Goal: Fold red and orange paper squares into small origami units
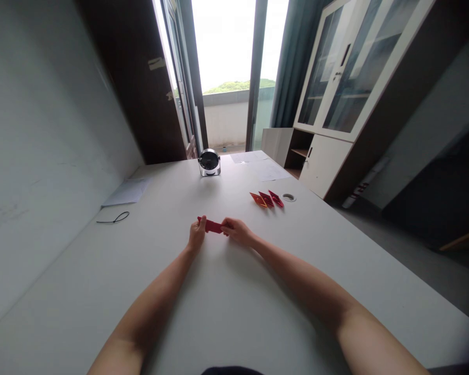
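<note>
Head view: both forearms stretched forward over a white table (226, 312), and the hands met near its middle. The left hand (196, 235) was closed in a pinch, thumb and fingers clamped on the left end of a red paper strip (213, 226). The right hand (236, 230) was closed the same way on the strip's right end, fingers curled in. The strip ran roughly level between the two hands, low over the table; whether it touched the surface could not be told. It looked folded flat, but the creases were too small to read.

Further back and to the right of the hands, three small folded paper pieces (266, 199) lay on the table in a tight row, one orange and two red, edges touching or nearly so. Just beside them on the right lay a white ring (288, 197), possibly a tape roll.

At the far end of the table stood a small round desk fan (209, 162), upright. White sheets (258, 162) lay flat to its right. Near the left edge lay another sheet of paper (128, 191), with a black looped cord (114, 218) just in front of it, well apart from the hands.

Behind the table was a glass door (224, 73), with a teal curtain (293, 62) on its right. A white cabinet with glass doors (347, 67) stood along the right wall.
</note>
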The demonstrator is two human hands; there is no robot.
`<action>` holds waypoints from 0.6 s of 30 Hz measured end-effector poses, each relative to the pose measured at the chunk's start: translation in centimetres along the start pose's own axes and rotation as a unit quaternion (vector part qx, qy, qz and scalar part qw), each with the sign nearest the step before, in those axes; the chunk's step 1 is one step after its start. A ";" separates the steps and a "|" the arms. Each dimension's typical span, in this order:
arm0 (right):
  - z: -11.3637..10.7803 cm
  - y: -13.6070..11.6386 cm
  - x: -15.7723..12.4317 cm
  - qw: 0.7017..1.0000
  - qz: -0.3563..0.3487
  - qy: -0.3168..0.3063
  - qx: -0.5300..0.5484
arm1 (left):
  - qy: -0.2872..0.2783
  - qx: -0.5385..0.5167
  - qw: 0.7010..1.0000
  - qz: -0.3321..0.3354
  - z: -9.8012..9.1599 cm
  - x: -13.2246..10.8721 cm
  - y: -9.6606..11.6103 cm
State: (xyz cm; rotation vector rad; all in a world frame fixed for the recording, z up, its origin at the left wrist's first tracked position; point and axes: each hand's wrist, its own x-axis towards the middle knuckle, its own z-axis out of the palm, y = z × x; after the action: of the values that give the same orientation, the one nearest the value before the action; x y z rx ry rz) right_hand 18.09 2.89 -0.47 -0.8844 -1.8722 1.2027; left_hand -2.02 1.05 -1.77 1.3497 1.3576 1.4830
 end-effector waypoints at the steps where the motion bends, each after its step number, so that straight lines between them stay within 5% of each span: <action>1: 0.0 0.2 0.1 1.000 -0.002 0.004 -0.003 | 0.001 -0.003 1.000 0.001 0.0 0.0 0.0; 18: -0.3 0.6 0.4 0.998 0.008 0.026 -0.063 | 0.037 0.027 0.999 0.007 -0.2 0.5 -0.5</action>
State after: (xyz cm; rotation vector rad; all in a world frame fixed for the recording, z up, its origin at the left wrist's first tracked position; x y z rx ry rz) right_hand 18.27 3.62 -0.88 -0.9912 -1.9183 1.0698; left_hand -2.37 1.56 -2.17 1.3521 1.4471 1.5287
